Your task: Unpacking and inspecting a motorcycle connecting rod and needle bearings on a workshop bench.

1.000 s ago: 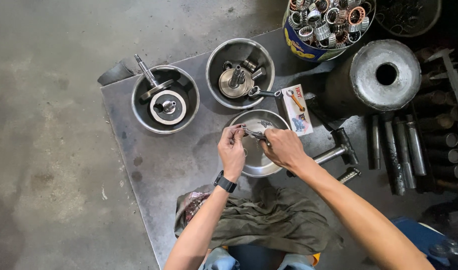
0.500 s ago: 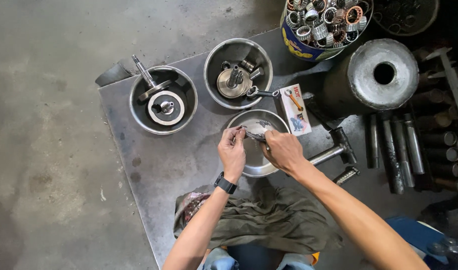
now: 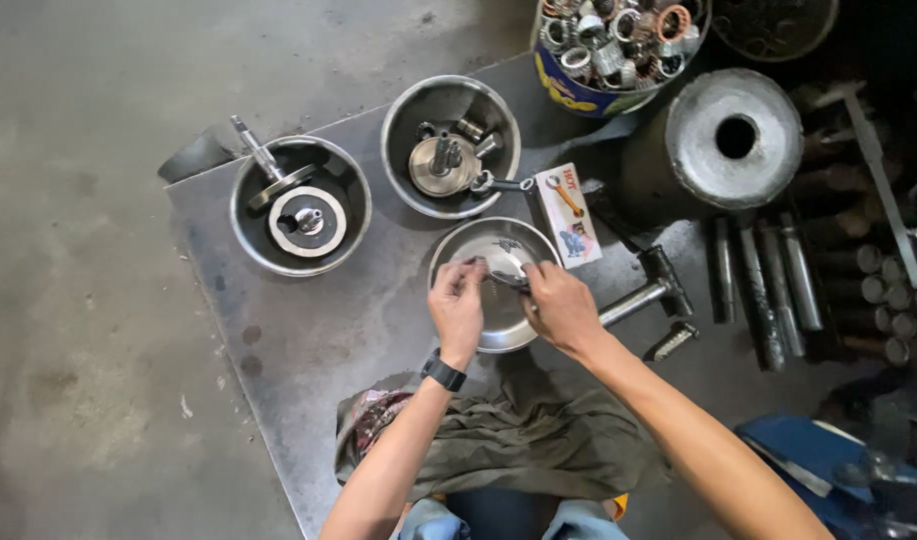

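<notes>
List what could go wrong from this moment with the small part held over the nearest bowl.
1. The left hand and right hand pinch a small dark metal part by the fingertips; it might slip into the steel bowl.
2. The right forearm lies close to the hammer, so a nudge may shift it.
3. The bowl sits near the metal sheet's front edge by the rag and could tip.

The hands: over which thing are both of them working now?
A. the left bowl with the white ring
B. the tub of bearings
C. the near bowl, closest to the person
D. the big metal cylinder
C: the left hand and right hand meet over the near bowl, holding a small metal part between them.
</notes>
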